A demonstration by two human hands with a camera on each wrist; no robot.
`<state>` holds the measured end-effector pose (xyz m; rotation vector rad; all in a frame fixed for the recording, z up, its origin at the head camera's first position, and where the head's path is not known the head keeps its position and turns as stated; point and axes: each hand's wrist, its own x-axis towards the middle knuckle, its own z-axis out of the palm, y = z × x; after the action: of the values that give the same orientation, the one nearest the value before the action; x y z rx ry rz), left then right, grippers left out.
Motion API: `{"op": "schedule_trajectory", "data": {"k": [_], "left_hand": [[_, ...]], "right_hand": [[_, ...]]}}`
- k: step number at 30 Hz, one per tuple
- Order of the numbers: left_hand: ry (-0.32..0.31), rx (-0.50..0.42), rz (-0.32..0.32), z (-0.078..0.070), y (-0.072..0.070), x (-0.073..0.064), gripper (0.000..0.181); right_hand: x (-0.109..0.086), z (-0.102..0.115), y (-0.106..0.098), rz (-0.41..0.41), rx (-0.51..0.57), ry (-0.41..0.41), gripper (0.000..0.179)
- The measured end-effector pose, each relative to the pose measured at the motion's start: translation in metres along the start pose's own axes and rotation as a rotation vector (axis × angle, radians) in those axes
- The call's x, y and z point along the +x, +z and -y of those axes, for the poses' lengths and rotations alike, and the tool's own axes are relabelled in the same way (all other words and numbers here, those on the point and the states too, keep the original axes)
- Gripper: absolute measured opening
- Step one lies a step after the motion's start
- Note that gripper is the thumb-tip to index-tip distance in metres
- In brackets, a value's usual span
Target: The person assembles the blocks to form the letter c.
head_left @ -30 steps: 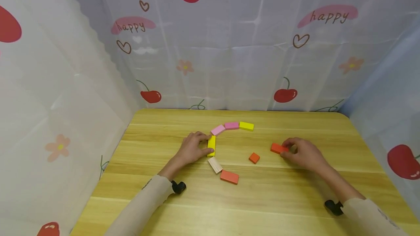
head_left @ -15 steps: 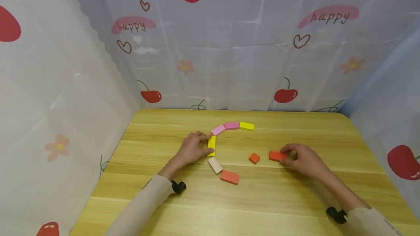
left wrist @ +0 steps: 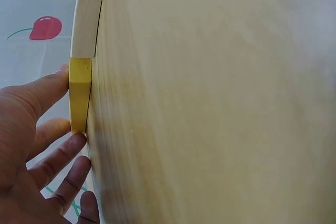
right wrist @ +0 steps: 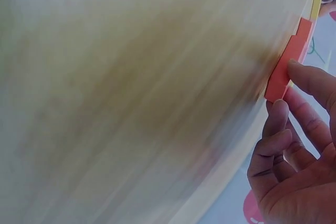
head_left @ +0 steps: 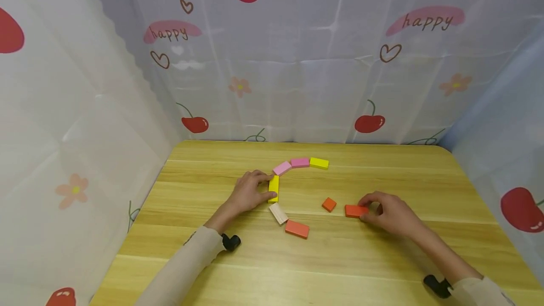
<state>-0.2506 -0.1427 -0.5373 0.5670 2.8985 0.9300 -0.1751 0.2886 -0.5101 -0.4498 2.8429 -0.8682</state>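
In the head view, my left hand [head_left: 248, 193] holds an upright yellow block [head_left: 274, 187] between thumb and index finger at the left of a curved row. The left wrist view shows that yellow block [left wrist: 80, 98] with a plain wooden block [left wrist: 89, 17] close against it. Thumb and fingers of my right hand [head_left: 393, 212] pinch the near end of an orange-red block [head_left: 352, 211], right of the row. A small orange block [head_left: 329, 204] lies a short gap to its left. Seen from the right wrist, the pinched block [right wrist: 283, 69] overlaps another reddish one.
Above the left hand the curve runs through a light pink block [head_left: 282, 168], a darker pink block [head_left: 300, 163] and a yellow one. Below it lie the bare wooden block [head_left: 278, 214] and a coral block [head_left: 297, 229]. A printed curtain [head_left: 276, 84] borders the wooden table [head_left: 255, 273].
My right hand has brought the orange-red block toward the person and slightly left, closer to the small orange block. The left hand has stayed in place on the yellow block.
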Motion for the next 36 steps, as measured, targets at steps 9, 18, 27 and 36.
{"op": "schedule_trajectory", "data": {"k": [9, 18, 27, 36], "left_hand": [[-0.006, -0.003, 0.001, -0.001, -0.002, 0.0, 0.058], [0.004, -0.005, -0.002, -0.002, -0.003, -0.001, 0.058], [0.007, -0.002, 0.006, -0.002, -0.003, -0.001, 0.058], [0.002, 0.003, 0.007, -0.002, -0.003, 0.0, 0.058]], "right_hand": [[-0.004, 0.013, 0.006, 0.039, 0.015, -0.014, 0.026], [-0.006, 0.026, 0.013, 0.06, 0.012, -0.055, 0.025], [-0.007, 0.037, 0.022, 0.074, -0.015, -0.105, 0.024], [-0.007, 0.048, 0.031, 0.078, 0.0, -0.147, 0.023]]}}
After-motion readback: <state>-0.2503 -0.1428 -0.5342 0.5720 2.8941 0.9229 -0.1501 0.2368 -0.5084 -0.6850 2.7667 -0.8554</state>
